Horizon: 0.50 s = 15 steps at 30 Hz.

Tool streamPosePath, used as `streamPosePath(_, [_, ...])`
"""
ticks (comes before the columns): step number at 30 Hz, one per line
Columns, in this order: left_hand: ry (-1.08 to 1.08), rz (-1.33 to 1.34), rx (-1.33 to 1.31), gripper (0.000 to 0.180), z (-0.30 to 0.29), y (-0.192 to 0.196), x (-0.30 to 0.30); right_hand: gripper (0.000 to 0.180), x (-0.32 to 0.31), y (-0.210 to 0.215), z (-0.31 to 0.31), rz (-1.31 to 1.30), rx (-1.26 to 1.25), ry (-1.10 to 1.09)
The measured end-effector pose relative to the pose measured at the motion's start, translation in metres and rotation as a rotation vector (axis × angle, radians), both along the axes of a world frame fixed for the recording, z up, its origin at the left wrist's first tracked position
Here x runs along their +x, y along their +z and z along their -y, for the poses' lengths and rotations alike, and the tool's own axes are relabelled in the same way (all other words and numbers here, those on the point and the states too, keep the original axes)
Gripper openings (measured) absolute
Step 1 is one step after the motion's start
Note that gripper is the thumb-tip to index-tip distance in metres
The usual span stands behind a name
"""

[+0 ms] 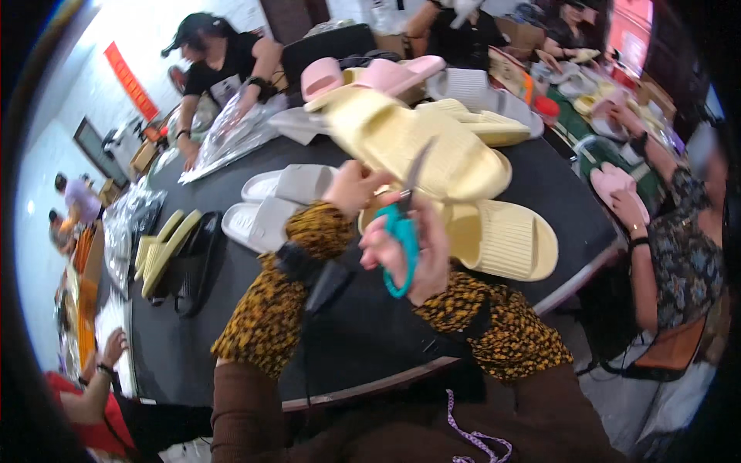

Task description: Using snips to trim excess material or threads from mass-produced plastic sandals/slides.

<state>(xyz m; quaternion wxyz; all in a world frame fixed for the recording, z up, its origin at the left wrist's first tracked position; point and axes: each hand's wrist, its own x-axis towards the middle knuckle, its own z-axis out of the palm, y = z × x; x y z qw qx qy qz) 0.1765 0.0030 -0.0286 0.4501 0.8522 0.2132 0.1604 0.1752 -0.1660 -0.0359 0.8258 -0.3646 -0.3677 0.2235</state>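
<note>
My right hand (427, 255) is closed around the teal handles of a pair of scissors (401, 235), whose dark blades point up and away from me. My left hand (353, 189) is just left of the blades, fingers pinched together. What it pinches, if anything, is too small or blurred to make out. Just beyond both hands are large pale yellow slippers (417, 143), slightly smeared, at the lower edge of a pile. Another yellow slipper (505, 241), with a ribbed strap, lies to the right of my right hand. Left of my left hand lies a pair of light grey slippers (282, 193).
Pink slippers (397, 75) top the pile on the black table (370, 336). Yellow and black slippers (177, 255) stand at the left. Across the table, a person (231, 65) handles clear plastic bags (239, 135). At right, another person's hand (629, 208) touches a pink slipper (615, 185).
</note>
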Motion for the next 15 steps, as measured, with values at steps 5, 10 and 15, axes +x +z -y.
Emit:
streamPosePath(5, [0.079, 0.115, 0.154, 0.032, 0.005, -0.019, 0.021, 0.036, 0.013, 0.017, -0.003, -0.036, -0.036, -0.108])
streamPosePath(10, [-0.078, 0.152, 0.009, 0.023, 0.022, -0.007, 0.008, 0.039, 0.046, 0.014, -0.012, -0.083, 0.006, -0.219])
streamPosePath(15, [-0.010, 0.207, 0.154, 0.021, -0.030, -0.019, -0.033, 0.032, 0.083, 0.011, -0.014, -0.321, 0.132, -0.317])
